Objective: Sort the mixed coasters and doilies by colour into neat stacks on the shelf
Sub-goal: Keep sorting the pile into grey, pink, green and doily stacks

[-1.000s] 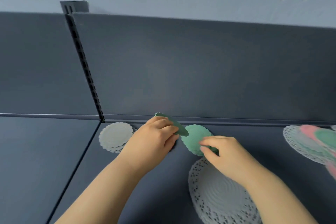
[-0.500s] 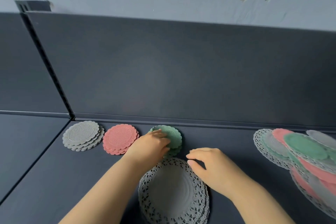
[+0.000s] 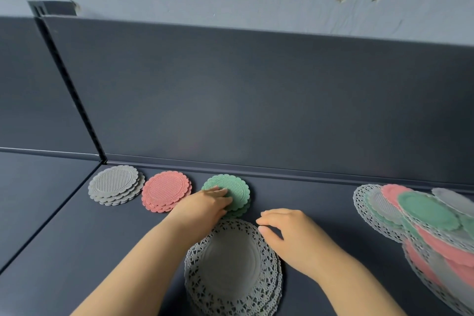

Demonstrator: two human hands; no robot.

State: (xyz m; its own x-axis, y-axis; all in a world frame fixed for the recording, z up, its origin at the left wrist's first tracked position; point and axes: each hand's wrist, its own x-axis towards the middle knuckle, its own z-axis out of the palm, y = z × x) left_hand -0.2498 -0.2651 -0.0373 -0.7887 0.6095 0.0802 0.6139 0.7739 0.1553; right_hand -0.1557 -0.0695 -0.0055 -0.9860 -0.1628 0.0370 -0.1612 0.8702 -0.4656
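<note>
Three small coaster stacks line the back of the dark shelf (image 3: 302,202): a grey stack (image 3: 115,184), a pink stack (image 3: 165,194) and a green stack (image 3: 234,190). My left hand (image 3: 205,206) lies flat on the front left of the green stack, fingertips pressing its top coaster. My right hand (image 3: 287,231) hovers empty, fingers loosely curled, just right of a stack of grey lace doilies (image 3: 232,267) at the shelf front. A mixed pile (image 3: 420,215) of pink, green and grey coasters and doilies spreads at the right.
A dark back panel (image 3: 256,100) rises behind the stacks, with a slotted upright (image 3: 69,84) at the left and a neighbouring shelf bay (image 3: 33,200) beyond it. Bare shelf lies between the green stack and the mixed pile.
My left hand has laid the green coaster on the green stack and now rests on it. My right hand has let go and drawn back to the right. The view has shifted.
</note>
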